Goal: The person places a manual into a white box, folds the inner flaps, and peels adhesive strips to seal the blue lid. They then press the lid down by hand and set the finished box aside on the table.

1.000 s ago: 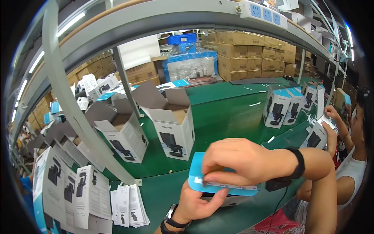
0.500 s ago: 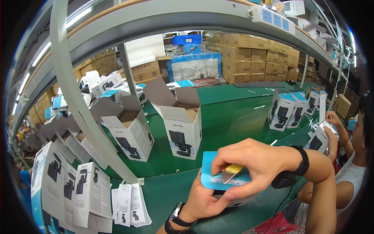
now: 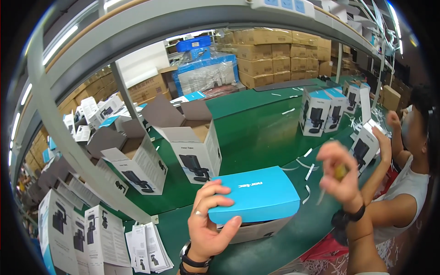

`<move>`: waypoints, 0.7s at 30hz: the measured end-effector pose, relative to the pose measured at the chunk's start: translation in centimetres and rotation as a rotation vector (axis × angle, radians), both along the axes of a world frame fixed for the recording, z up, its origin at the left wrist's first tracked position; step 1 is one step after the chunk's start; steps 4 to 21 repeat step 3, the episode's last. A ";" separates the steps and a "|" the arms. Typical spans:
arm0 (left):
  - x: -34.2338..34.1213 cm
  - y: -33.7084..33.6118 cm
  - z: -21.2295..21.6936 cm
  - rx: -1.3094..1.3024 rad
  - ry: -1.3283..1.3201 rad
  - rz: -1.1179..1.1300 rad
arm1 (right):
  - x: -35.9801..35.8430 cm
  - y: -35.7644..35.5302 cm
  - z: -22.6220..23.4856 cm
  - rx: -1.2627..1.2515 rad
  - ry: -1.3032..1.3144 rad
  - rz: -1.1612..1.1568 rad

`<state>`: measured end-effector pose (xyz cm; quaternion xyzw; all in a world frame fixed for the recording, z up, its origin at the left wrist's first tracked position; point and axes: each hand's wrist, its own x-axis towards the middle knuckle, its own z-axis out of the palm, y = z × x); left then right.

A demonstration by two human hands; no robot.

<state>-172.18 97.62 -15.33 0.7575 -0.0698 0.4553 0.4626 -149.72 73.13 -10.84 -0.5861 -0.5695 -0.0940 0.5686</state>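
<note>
A carton with a bright blue face and white sides (image 3: 261, 195) lies on the green table in front of me. My left hand (image 3: 206, 224) grips its left end, fingers on the blue face and thumb along the near edge. To the right of the carton, my right hand (image 3: 339, 156) is raised and blurred by motion. Its fingers curl around a small yellow object (image 3: 340, 172), whose kind I cannot make out. A pale narrow strip shows just below that hand.
Two open printed cartons (image 3: 195, 153) stand beyond my left hand. Leaflets (image 3: 149, 247) lie near the shelf post (image 3: 87, 128). Closed cartons (image 3: 316, 112) stand at the back right. Paper strips (image 3: 307, 195) litter the table. A co-worker (image 3: 403, 197) handles another carton at right.
My right hand has lifted off the carton and moved right with the yellow object. The carton's whole blue face now shows, and my left hand has shifted on it. The view has turned rightward.
</note>
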 end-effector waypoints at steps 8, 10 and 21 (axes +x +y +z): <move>-0.2 0.2 -0.8 0.248 0.075 0.033 | -3.1 0.4 -2.1 -0.141 -0.053 0.162; -0.2 0.2 -0.8 0.248 0.075 0.033 | -3.1 0.4 -2.1 -0.141 -0.053 0.162; -0.2 0.2 -0.8 0.248 0.075 0.033 | -3.1 0.4 -2.1 -0.141 -0.053 0.162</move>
